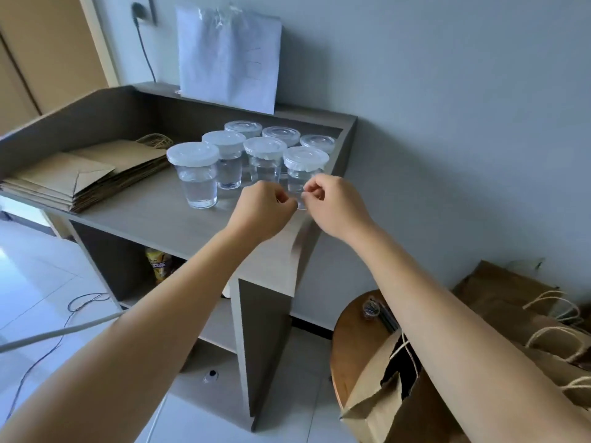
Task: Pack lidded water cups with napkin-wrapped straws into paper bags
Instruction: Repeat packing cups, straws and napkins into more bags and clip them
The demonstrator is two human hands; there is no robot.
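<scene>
Something small and unclear is pinched between left hand and right hand before seven lidded cups on the desk.

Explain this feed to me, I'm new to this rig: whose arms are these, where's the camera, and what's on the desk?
There is no machine: a person wears one camera on the head, looking down at their own arms. On the grey desk stand seven lidded water cups, with flat paper bags stacked at the left. The left hand and right hand are curled together in front of the nearest cup, pinching something small and clear; what it is cannot be told. An open paper bag waits lower right.
</scene>
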